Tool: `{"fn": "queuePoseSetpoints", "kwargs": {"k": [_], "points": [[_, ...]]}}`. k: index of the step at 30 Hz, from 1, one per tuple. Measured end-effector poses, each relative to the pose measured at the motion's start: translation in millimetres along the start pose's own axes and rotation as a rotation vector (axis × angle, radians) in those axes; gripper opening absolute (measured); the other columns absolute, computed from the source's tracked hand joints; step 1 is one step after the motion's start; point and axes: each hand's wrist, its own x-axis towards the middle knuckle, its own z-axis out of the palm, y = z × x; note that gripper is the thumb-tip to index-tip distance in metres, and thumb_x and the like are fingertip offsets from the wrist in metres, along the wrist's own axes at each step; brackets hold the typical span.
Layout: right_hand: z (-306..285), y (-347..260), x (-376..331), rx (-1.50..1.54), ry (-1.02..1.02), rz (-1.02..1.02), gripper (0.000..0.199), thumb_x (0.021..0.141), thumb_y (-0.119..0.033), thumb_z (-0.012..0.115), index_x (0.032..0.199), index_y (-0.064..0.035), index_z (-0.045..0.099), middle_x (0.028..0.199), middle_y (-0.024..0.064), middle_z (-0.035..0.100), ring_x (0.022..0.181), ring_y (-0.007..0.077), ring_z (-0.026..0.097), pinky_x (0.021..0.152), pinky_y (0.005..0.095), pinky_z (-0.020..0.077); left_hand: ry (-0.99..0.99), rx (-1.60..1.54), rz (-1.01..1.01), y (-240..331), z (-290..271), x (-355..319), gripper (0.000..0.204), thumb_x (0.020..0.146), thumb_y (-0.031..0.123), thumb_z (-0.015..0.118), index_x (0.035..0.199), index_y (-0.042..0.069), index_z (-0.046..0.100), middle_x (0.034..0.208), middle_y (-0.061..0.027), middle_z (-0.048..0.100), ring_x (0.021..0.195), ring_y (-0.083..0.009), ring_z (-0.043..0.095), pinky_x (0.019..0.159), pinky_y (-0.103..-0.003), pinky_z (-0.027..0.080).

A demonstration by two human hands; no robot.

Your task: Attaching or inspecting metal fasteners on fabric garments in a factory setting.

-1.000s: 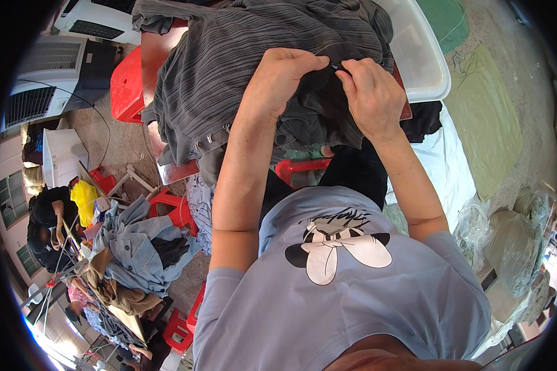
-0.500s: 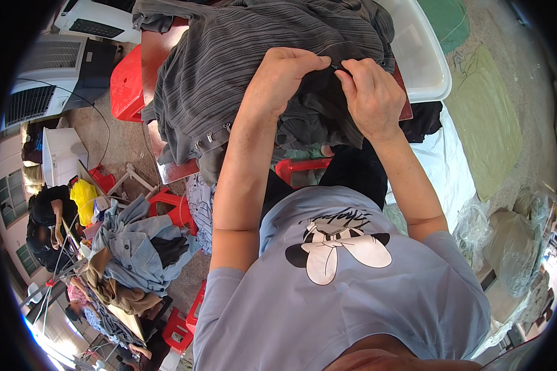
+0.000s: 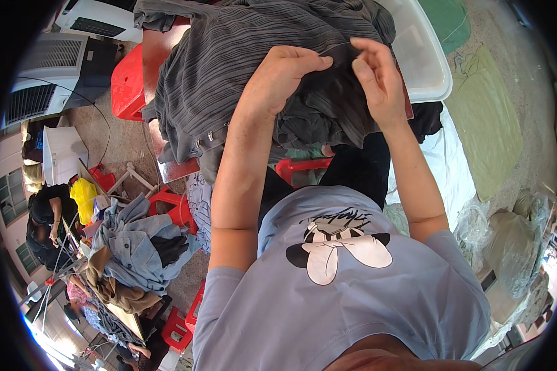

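Note:
A dark grey ribbed garment lies heaped over a reddish table in front of me. My left hand is closed in a pinch on the dark edge of this garment, thumb against the fingers. Just to the right of it, my right hand is raised over the cloth, its thumb and fingers apart and nothing visible between them. Small metallic-looking pieces hang at the garment's lower left edge. Darker folds of cloth droop below my hands toward my lap.
A white plastic tub stands at the table's right. Beside the table on the left is a red stool. Denim clothing is piled at lower left, near other people. Green sheeting covers floor at right.
My right hand has come off the garment edge, moving up and right, and its fingers have spread. My left hand keeps its pinch in nearly the same place.

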Motion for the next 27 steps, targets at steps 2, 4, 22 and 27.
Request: {"fn": "queuePoseSetpoints", "kwargs": {"k": [2, 4, 22, 27], "points": [[-6, 1, 9, 0.039, -0.249, 0.167, 0.027, 0.096, -0.02, 0.066, 0.115, -0.001, 0.063, 0.078, -0.003, 0.052, 0.074, 0.0051, 0.049, 0.068, 0.021, 0.0412, -0.11, -0.067, -0.008, 5, -2, 0, 0.022, 0.085, 0.014, 0.072, 0.096, -0.005, 0.074, 0.079, -0.0034, 0.069, 0.071, -0.0071, 0.06, 0.063, -0.019, 0.044], [-8, 0, 17, 0.027, -0.367, 0.345, 0.022, 0.094, -0.02, 0.069, 0.106, -0.0012, 0.065, 0.076, -0.0065, 0.05, 0.071, 0.002, 0.047, 0.063, 0.02, 0.0388, -0.17, 0.032, -0.022, 14, -11, -3, 0.022, 0.087, 0.011, 0.07, 0.101, -0.005, 0.072, 0.086, -0.0044, 0.07, 0.078, -0.0082, 0.062, 0.071, -0.02, 0.047], [7, -38, 17, -0.49, -0.104, -0.184, 0.031, 0.097, -0.024, 0.063, 0.119, -0.0044, 0.053, 0.081, 0.0088, 0.058, 0.07, 0.0239, 0.062, 0.066, 0.0348, 0.0504, -0.171, 0.006, -0.003, 40, -40, -40, 0.021, 0.09, 0.014, 0.067, 0.103, -0.002, 0.071, 0.094, -0.0028, 0.072, 0.086, -0.0076, 0.064, 0.079, -0.02, 0.048], [28, -45, -3, -0.568, -0.133, -0.319, 0.024, 0.092, -0.015, 0.069, 0.111, -0.0055, 0.057, 0.09, 0.0105, 0.067, 0.074, 0.0277, 0.068, 0.065, 0.0357, 0.0536, -0.091, -0.112, 0.006, 36, -39, -39, 0.018, 0.087, 0.017, 0.071, 0.093, 0.0, 0.073, 0.083, -0.0004, 0.07, 0.074, -0.0067, 0.061, 0.07, -0.02, 0.045]]}}
